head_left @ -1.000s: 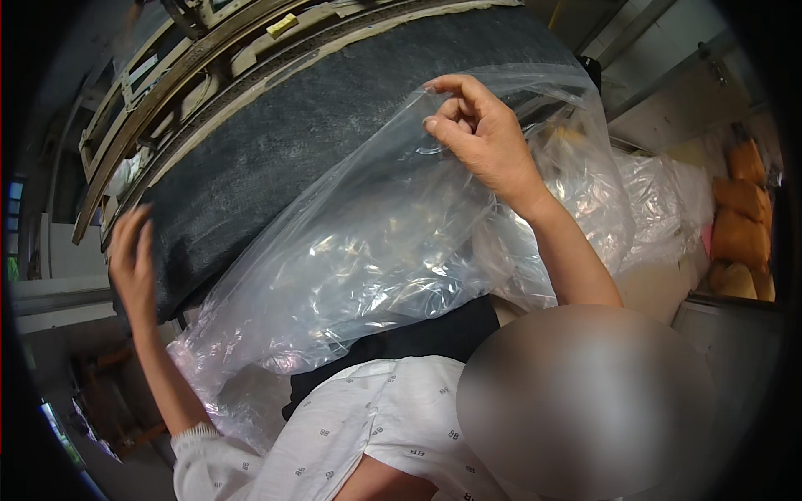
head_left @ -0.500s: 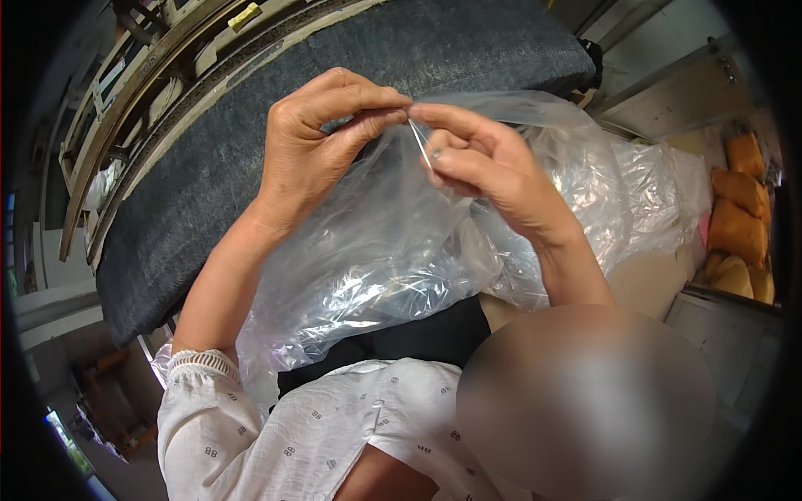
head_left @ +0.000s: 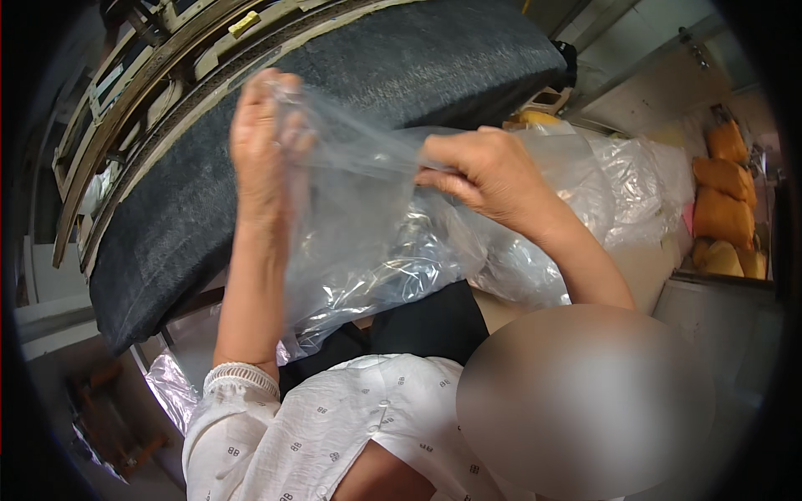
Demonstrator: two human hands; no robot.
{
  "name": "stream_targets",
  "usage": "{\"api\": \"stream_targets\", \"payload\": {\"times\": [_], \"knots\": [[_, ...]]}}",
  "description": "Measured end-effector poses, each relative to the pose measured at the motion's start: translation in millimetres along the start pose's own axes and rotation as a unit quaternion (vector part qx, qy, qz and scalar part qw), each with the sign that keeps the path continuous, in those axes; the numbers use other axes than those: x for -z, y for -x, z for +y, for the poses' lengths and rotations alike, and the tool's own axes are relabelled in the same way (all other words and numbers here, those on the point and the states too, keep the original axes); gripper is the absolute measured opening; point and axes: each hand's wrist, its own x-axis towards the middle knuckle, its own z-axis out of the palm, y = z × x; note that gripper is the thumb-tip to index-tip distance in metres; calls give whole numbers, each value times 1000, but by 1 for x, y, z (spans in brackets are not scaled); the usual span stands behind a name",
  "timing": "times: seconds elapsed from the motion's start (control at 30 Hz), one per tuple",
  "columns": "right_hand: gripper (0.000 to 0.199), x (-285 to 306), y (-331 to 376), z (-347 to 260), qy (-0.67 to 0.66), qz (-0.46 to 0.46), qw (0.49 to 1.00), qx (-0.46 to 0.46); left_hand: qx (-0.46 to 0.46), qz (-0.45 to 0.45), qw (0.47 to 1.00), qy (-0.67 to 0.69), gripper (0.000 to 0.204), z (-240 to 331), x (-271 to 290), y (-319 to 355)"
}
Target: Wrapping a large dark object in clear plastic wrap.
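Note:
A large sheet-like clear plastic bag [head_left: 359,213] hangs in thin, shiny folds between my hands and spreads over my lap. My left hand [head_left: 266,138] is raised at its upper left edge, somewhat blurred, with its fingers curled on the film and partly seen through it. My right hand [head_left: 489,171] pinches a gathered edge of the same film, thumb against bent fingers. From one hand to the other the upper edge runs stretched and creased.
Beyond my hands lies a long padded board [head_left: 351,71] covered in dark grey cloth, with a curved metal and wooden frame [head_left: 142,104] behind it. More clear plastic [head_left: 639,188] is heaped at the right. Orange bundles [head_left: 725,209] are stacked at the far right.
My hands were close together, pinching the film's edge; now they are well apart. The left has moved left, the right slightly lower, and the film is spread between them.

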Motion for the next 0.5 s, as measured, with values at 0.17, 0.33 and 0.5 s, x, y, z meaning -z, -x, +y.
{"api": "stream_targets", "payload": {"times": [0.17,0.33,0.5], "knots": [[26,9,90,77,188,-138,967,-101,-137,4,985,-102,37,23,114,-26],[17,88,218,193,499,-422,693,-305,-210,156,904,-338,36,68,297,-31],[16,198,168,267,664,-155,666,-303,-205,341,762,-511,39,162,562,-5]]}}
